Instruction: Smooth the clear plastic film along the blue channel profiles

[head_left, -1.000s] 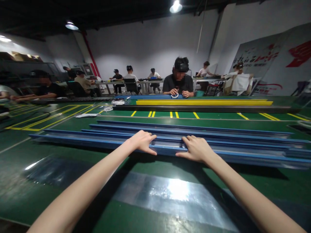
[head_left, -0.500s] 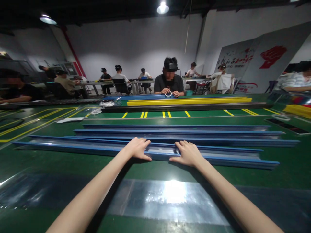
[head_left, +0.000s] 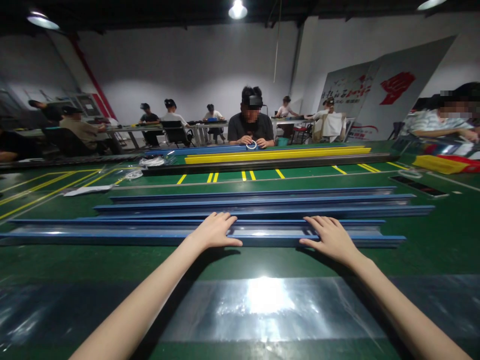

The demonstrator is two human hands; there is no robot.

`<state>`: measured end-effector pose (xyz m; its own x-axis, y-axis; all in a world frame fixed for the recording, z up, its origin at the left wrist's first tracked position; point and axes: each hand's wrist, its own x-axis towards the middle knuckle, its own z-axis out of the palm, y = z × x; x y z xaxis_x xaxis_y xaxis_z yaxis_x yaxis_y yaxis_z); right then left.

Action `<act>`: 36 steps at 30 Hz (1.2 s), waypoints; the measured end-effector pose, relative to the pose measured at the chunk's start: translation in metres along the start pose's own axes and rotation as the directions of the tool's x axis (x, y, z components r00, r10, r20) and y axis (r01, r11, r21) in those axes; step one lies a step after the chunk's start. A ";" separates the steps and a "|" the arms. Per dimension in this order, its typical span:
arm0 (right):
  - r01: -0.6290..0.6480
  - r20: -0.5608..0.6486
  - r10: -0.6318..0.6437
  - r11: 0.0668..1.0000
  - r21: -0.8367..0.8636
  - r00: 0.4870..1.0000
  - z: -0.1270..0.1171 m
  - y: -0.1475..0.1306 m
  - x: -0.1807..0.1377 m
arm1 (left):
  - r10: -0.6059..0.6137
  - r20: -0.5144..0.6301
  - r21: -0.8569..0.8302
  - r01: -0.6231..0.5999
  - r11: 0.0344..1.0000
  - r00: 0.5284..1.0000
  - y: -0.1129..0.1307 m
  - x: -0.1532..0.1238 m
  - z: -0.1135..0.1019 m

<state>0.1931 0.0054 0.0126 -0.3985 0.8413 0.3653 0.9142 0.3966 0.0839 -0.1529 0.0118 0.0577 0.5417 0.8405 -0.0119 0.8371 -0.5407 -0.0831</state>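
Observation:
A long blue plastic channel point(head_left: 270, 241) with raised edges lies across the green table in front of me. My left hand point(head_left: 215, 231) grips it left of its middle, thumb on the near edge and fingers over the far edge. Farther right along the same channel, my right hand point(head_left: 332, 239) spans it in the same way, short of its right end. Just beyond lie several more blue channels point(head_left: 262, 208), roughly parallel to it. Closer to me, a strip of clear plastic film point(head_left: 300, 310) lies flat and reflects the lamp.
Past the blue channels run a black strip point(head_left: 262, 165) and a yellow strip point(head_left: 277, 154). A phone point(head_left: 418, 186) lies to the right, a white paper point(head_left: 88, 190) to the left. Opposite sits a co-worker point(head_left: 250, 125) holding a white ring. Other people work at tables behind.
My right hand has slid right along the channel, widening the gap between my hands. The channel now lies straighter across the view. The camera has turned slightly right.

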 end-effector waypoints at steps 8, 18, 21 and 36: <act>-0.063 0.003 0.063 0.998 -0.005 0.998 0.002 -0.008 0.001 | 0.116 -0.122 -0.099 -0.128 0.987 0.986 0.085 0.060 0.002; -0.023 -0.034 0.022 0.999 -0.043 0.999 0.006 -0.009 0.004 | -0.103 -0.227 -0.124 0.076 0.989 0.968 0.101 0.073 0.025; -0.021 -0.029 0.019 0.999 -0.042 0.999 0.006 -0.009 0.004 | -0.123 -0.249 -0.111 0.098 0.989 0.961 0.102 0.072 0.024; -0.040 -0.035 0.038 0.999 -0.037 0.999 0.001 -0.016 -0.003 | -0.211 -0.284 -0.082 0.195 0.977 0.935 0.114 0.065 0.020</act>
<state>0.1795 -0.0032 0.0090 -0.3602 0.8426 0.4004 0.9314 0.3489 0.1035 -0.0235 0.0057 0.0275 0.3518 0.8904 0.2889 0.9302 -0.3670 -0.0018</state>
